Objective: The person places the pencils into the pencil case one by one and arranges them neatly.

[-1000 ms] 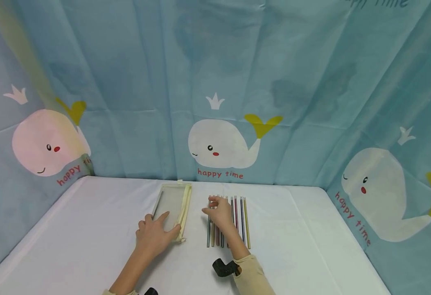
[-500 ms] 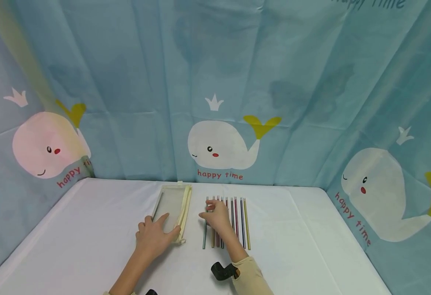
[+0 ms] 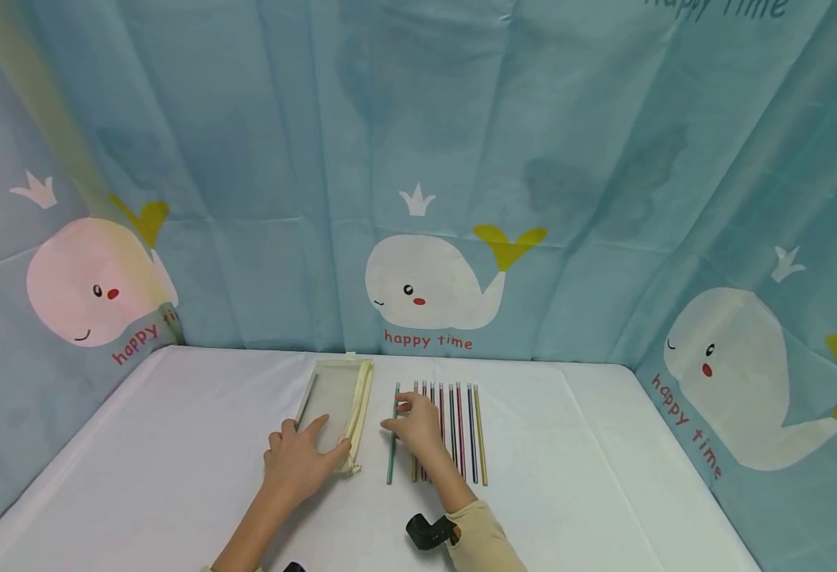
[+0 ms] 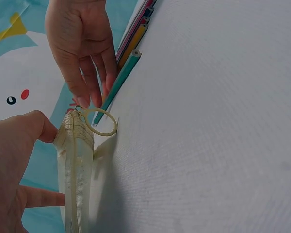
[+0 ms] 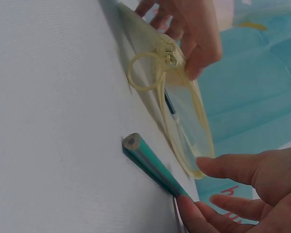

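Observation:
A see-through pencil pouch (image 3: 334, 393) with a pale yellow zip edge lies on the white table, one dark pencil (image 5: 169, 103) inside it. My left hand (image 3: 300, 461) grips across its near end, thumb by the zip edge and bent fingers at the other side. In the right wrist view the pouch's mouth gapes towards my right hand (image 3: 418, 425). Right fingertips touch a green pencil (image 5: 153, 165) lying on the table, while the thumb stands apart from it. Several other pencils (image 3: 471, 433) lie side by side to the right, partly hidden by the right hand and forearm.
A yellow ring pull (image 5: 144, 72) hangs at the zip's end. A blue curtain (image 3: 418, 143) printed with whales encloses the table (image 3: 568, 461) behind and at both sides. A black wrist mount (image 3: 428, 531) sits at the right sleeve.
The right hand has slid the green pencil left, away from the row and nearer the pouch, its near end swinging left. The left hand and the pouch stay put.

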{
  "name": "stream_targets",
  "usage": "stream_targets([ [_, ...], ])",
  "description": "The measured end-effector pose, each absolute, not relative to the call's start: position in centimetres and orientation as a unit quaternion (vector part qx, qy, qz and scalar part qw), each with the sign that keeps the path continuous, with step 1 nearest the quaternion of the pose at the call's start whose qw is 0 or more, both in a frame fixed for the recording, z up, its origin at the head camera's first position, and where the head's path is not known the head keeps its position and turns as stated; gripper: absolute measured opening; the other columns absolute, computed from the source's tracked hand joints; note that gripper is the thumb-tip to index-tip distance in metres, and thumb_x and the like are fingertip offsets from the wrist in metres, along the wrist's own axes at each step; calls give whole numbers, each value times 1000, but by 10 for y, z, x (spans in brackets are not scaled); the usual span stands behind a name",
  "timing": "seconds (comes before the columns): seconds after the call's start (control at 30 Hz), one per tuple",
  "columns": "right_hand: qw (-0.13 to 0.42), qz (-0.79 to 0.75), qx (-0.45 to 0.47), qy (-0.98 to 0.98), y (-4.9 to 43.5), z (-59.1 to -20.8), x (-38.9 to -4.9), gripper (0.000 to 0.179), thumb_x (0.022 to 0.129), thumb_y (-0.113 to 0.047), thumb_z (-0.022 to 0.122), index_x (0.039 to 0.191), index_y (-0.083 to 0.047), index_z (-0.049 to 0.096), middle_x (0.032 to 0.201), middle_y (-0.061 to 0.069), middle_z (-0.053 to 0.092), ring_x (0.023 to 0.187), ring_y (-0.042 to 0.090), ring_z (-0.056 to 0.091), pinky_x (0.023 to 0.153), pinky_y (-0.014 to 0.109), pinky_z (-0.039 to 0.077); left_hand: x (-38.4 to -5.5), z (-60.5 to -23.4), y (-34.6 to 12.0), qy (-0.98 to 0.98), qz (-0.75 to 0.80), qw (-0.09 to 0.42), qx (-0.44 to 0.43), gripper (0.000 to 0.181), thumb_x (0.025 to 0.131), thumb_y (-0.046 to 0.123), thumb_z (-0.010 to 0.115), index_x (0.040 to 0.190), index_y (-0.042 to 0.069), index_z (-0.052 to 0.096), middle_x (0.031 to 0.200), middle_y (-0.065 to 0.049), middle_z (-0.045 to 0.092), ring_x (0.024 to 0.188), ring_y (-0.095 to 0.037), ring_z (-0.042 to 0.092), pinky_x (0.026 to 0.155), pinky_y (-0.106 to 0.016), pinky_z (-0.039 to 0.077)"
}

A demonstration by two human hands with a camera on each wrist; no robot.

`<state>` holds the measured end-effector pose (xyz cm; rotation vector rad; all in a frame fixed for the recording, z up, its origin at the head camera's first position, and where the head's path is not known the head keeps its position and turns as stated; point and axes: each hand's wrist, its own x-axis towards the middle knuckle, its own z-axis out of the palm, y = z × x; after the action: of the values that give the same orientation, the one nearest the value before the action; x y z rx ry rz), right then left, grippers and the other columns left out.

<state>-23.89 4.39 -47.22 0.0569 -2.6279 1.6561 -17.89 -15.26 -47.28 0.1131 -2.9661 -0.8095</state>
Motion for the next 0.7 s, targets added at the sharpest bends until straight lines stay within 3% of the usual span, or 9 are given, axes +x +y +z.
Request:
stream_targets([
  [0.13,15,525,17,-851,41,-473,-238,54,76,3,90,126,10,69,105,21,71,82,24,69,66,30,60,-178,-473,-153,-963,-264,36,37,72,96,56,64,144,2,63,134,-44,47,115,-59,50,85,-69,45],
  [0.47,48,480,45,-875,34,-477,-237,56,69,3,95,119,13,71,85,12,66,74,15,53,64,28,48,-177,-471,-152,-962,-266,43,38,70,96,54,65,142,1,64,133,-44,48,115,-60,50,85,-70,45],
  [0.7,55,469,41,-880,31,-480,-235,55,68,1,96,117,12,72,84,8,63,73,13,51,64,26,46,-177,-472,-152,-962,-265,42,40,70,96,54,65,142,1,64,134,-44,47,116,-60,49,86,-70,45],
])
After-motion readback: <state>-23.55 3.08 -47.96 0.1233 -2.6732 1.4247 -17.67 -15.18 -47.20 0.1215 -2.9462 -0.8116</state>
